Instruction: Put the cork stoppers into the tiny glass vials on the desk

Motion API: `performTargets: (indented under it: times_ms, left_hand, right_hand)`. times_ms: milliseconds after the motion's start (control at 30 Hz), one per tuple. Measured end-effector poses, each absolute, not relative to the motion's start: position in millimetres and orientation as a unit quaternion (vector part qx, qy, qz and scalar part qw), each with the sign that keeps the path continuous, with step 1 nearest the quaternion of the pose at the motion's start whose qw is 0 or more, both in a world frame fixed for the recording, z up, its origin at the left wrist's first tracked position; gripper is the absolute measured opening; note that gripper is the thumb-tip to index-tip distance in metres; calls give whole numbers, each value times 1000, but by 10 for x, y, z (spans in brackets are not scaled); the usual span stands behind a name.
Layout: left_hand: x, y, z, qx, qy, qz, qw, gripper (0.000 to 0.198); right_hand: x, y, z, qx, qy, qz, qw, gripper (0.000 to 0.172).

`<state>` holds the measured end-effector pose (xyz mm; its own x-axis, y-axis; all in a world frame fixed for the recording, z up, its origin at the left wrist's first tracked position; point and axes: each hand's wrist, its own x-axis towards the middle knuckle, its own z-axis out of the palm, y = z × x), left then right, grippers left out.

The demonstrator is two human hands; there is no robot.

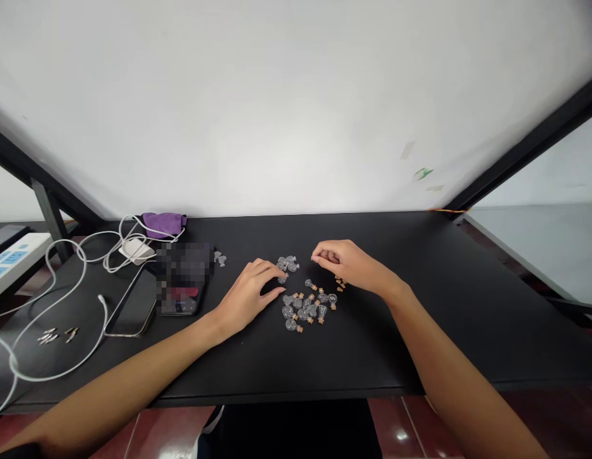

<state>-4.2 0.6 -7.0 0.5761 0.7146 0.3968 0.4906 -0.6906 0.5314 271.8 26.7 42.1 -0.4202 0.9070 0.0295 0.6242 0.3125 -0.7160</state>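
Note:
A loose cluster of tiny clear glass bottles (300, 310), many with cork stoppers, lies on the black desk (420, 319). My left hand (251, 296) rests on the desk with its fingers spread, the fingertips touching or almost touching a smaller group of glass bottles (286, 264). Above the cluster, my right hand (344, 262) hangs with curled fingers. Whether those fingers pinch anything is hidden. Several loose cork stoppers (340, 284) lie just below that hand.
To the left lie a smartphone (131, 301), a pixelated dark object (184, 278), a white charger (136, 250), white cables (61, 319), a purple pouch (163, 224), and small metal parts (50, 336). A power strip (18, 262) sits beyond the desk's left side. A white wall (277, 108) rises behind.

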Motion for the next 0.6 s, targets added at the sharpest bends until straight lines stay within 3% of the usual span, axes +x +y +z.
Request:
performTargets:
  times_ms: [333, 600]
  left_hand:
    - [-34, 13, -91, 879, 336, 294, 168, 19]
    - [-30, -3, -52, 869, 341, 307, 184, 10]
  right_hand:
    - [2707, 280, 377, -495, -787, 288, 232, 36]
    - [2800, 294, 381, -495, -797, 310, 156, 38]
